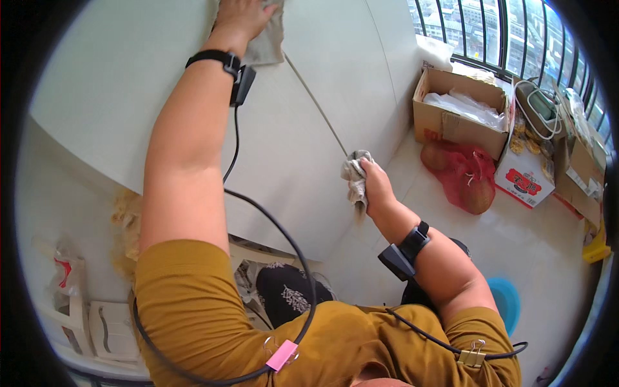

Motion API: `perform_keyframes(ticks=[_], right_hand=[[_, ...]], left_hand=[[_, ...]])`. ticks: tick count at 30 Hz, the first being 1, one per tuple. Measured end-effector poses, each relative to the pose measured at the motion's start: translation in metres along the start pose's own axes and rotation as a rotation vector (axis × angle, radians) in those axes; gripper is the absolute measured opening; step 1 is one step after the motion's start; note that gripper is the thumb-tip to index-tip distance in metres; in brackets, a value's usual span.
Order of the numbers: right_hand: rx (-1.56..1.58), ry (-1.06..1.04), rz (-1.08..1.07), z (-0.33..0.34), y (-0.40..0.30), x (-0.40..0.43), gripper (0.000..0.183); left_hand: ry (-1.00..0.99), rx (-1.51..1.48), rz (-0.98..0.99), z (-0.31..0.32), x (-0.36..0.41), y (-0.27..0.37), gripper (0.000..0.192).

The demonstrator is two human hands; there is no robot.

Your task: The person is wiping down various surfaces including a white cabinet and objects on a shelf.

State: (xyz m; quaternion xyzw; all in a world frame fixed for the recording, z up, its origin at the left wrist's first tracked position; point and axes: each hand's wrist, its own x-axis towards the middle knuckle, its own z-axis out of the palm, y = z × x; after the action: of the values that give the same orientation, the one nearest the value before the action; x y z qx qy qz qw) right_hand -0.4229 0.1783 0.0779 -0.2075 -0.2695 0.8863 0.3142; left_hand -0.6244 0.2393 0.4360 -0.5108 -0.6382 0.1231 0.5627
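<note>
My left hand is at the top edge of the head view, with its fingertips cut off. It holds a pale grey cloth pressed against a large white smooth panel, its thumb spread to the side. A thin dark seam runs down the panel from that cloth towards my right hand. Bunched in the right fist is a second grey cloth with dark marks, just in front of the seam's lower end. Whether this cloth touches the panel I cannot tell.
Right of the panel stand an open cardboard box with plastic bags, a red mesh sack and a printed carton. A blue basin sits behind my right arm. Black cable loops from my left wrist. Window bars line the far side.
</note>
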Motion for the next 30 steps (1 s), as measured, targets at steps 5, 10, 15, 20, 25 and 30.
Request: perform_keyframes(ticks=[5, 10, 15, 20, 25, 30], right_hand=[[0.015, -0.009, -0.059, 0.003, 0.004, 0.018, 0.022], [0.043, 0.070, -0.103, -0.002, 0.007, 0.031, 0.025], [0.050, 0.124, -0.154, -0.001, -0.004, 0.024, 0.026], [0.074, 0.038, -0.242, 0.021, 0.006, 0.025, 0.028], [0.159, 0.102, -0.368, -0.009, -0.002, 0.052, 0.028], [0.083, 0.107, -0.347, -0.021, -0.025, 0.028, 0.029]], left_hand=[[-0.116, 0.091, 0.059, 0.041, 0.029, 0.057, 0.066], [-0.064, 0.094, 0.157, 0.081, 0.028, 0.125, 0.058], [-0.318, -0.004, 0.348, 0.114, -0.003, 0.206, 0.063], [-0.160, -0.399, 0.354, 0.202, -0.139, 0.231, 0.056], [-0.230, -0.532, 0.475, 0.184, -0.291, 0.271, 0.055], [-0.631, -0.935, 0.402, 0.124, -0.456, 0.253, 0.051]])
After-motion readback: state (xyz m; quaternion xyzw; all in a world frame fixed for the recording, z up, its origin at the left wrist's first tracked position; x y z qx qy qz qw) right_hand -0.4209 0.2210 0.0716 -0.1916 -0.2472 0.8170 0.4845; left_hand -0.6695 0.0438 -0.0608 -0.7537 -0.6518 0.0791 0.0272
